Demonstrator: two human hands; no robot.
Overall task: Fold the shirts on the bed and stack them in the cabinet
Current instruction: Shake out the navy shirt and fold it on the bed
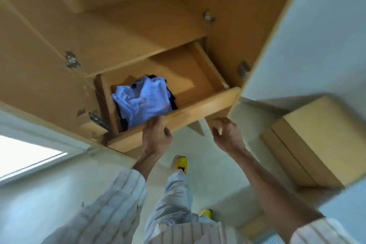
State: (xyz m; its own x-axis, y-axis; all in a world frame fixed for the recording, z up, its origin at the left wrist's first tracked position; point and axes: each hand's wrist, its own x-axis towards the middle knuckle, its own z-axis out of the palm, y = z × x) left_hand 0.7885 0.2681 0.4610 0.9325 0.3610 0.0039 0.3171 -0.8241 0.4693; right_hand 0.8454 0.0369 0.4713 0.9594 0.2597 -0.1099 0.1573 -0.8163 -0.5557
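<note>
While both hands (156,134) (225,130) seemingly grip the drawer front (198,111), blue shirt (144,101) lies just beyond, inside.

A pale floor (59,194) fills the near part of the view. A bright white panel (25,156) lies at the left edge. 2 yellow shoes (182,163) stand on the floor, 1 farther than the other. A tan box-like unit (309,140) sits to the right.
</note>
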